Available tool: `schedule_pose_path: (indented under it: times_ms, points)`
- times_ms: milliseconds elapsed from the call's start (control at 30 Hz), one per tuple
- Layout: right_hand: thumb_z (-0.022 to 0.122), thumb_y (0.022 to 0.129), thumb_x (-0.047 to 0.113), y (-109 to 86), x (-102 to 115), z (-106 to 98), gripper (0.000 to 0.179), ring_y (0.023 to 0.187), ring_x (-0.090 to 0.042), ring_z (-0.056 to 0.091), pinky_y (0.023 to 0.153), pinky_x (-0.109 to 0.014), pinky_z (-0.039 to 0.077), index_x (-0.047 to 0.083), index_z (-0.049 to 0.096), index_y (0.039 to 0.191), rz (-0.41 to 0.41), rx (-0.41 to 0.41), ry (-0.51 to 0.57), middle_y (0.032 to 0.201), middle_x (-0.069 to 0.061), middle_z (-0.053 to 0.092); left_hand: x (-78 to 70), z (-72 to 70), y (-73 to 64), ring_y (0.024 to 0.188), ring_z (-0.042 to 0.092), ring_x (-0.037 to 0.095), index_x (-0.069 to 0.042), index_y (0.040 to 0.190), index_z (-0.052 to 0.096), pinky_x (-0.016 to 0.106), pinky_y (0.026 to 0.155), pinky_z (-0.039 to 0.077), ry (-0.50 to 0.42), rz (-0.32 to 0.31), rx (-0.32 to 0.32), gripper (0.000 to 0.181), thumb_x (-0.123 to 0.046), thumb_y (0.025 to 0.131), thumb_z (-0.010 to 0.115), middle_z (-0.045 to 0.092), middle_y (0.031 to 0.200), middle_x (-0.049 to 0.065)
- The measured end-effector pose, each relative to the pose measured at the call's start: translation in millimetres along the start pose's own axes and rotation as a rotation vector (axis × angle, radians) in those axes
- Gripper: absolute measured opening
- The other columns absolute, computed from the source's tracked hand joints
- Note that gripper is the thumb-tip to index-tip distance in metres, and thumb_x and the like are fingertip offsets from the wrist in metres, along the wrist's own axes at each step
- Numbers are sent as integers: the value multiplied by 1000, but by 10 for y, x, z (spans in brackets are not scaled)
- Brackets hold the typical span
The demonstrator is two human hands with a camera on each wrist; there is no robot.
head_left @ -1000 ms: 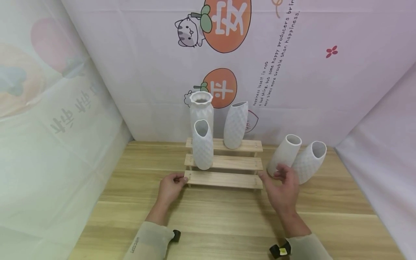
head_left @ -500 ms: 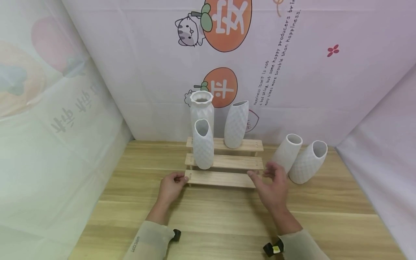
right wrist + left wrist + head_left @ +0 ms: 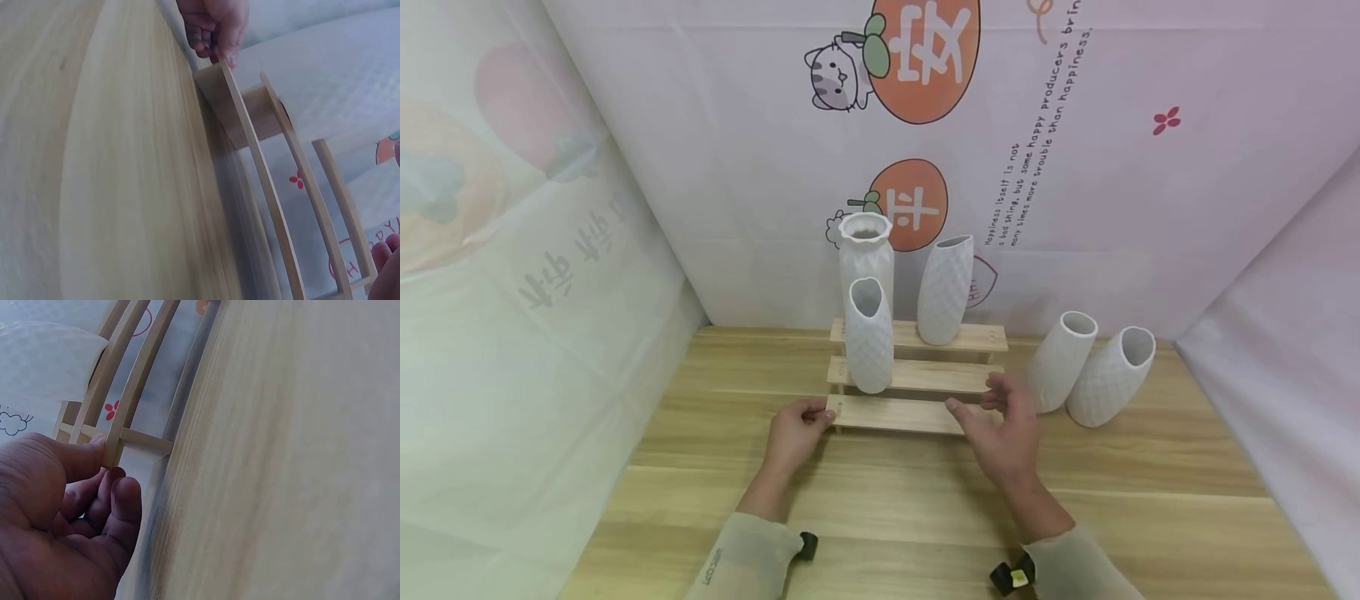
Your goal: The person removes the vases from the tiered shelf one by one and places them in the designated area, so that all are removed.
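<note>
A three-step wooden stand [image 3: 895, 412] sits on the table. My left hand [image 3: 795, 433] holds the left end of its lowest step, thumb over the step and fingers below, as the left wrist view shows. My right hand [image 3: 1006, 437], thumb and fingers apart and holding nothing, overlaps the right end of that step in the head view. On the top step stand a white vase with a scalloped rim [image 3: 865, 229] and a textured vase with a slanted mouth [image 3: 946, 292]. A similar textured vase [image 3: 870, 354] stands on the middle step at left, partly covering the scalloped one.
Right of the stand, a smooth white vase [image 3: 1063, 358] and a textured white vase [image 3: 1111, 379] stand on the wooden table [image 3: 895, 517]. A printed cloth [image 3: 760, 183] hangs close behind the stand, with white cloth walls at both sides.
My right hand has moved left, from in front of the smooth vase to over the right end of the lowest step. My left hand, the stand and the vases stay put.
</note>
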State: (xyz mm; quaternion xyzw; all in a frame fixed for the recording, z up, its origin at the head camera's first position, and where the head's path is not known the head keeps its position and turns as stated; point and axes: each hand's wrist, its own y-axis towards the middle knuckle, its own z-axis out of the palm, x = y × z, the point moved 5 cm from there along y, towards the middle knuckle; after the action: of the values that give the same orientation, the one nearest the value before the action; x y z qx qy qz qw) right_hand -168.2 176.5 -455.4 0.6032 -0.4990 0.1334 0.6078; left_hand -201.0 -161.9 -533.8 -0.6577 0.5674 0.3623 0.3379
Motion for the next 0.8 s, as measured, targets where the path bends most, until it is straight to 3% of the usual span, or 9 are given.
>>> schedule_pose_path:
  times_ms: [200,533,800]
  points:
    - [98,72,15,-52,-49,127,67,95,-26,63,87,-26,52,-4,62,125,39,35,-10,116,-14,64,30,10,15,88,68,16,-6,114,76,35,78,58,-5,2,-4,26,-26,97,77,73,95,0]
    - [98,73,27,-50,65,326,76,103,-25,64,93,-40,52,-3,59,132,72,113,-8,120,-20,64,22,-2,11,88,68,16,-7,113,76,35,79,58,1,7,-10,26,-27,96,77,73,95,-1]
    - [93,78,43,-41,150,465,82,115,-25,63,101,-46,49,4,56,140,126,181,-49,128,-9,63,37,6,24,88,68,15,-7,113,76,34,78,58,3,4,-9,26,-26,96,78,74,94,-1]
